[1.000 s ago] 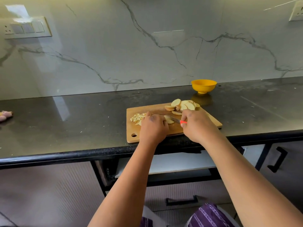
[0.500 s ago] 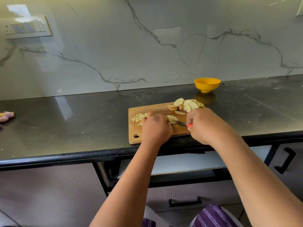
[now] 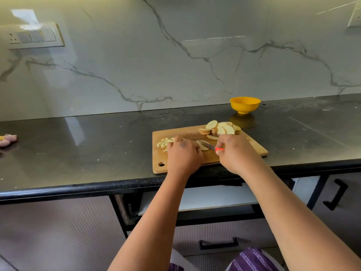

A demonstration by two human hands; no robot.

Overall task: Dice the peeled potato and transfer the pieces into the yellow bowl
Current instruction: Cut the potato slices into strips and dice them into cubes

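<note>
A: Dicing was seen under way at centre frame, where the left hand [image 3: 183,154] was curled over a few potato slices [image 3: 203,146] on the wooden cutting board [image 3: 211,159], while the right hand [image 3: 235,153] was clamped round the orange handle of a knife [image 3: 212,147].

B: What had been changed since a second before?

A: Little. The same grips were kept; the blade was angled a touch differently over the slices, and the view had been shifted slightly. It was judged that cutting was mid-course, with nothing yet carried over.

B: And the rest of the potato?

A: A small heap of diced pieces [image 3: 165,143] was lying at the board's left end, just beyond the left hand. A larger fan of uncut slices [image 3: 222,129] was left at the board's upper right corner. The yellow bowl [image 3: 245,104] was set further back, right of centre, against the marble wall; its contents could not be seen.

B: Anything in the way?

A: Nothing was noted between board and bowl on the dark counter [image 3: 88,145]. Pinkish items [image 3: 7,140], too blurred to be named, were seen at the far left edge, a switch plate [image 3: 33,37] at upper left.
</note>
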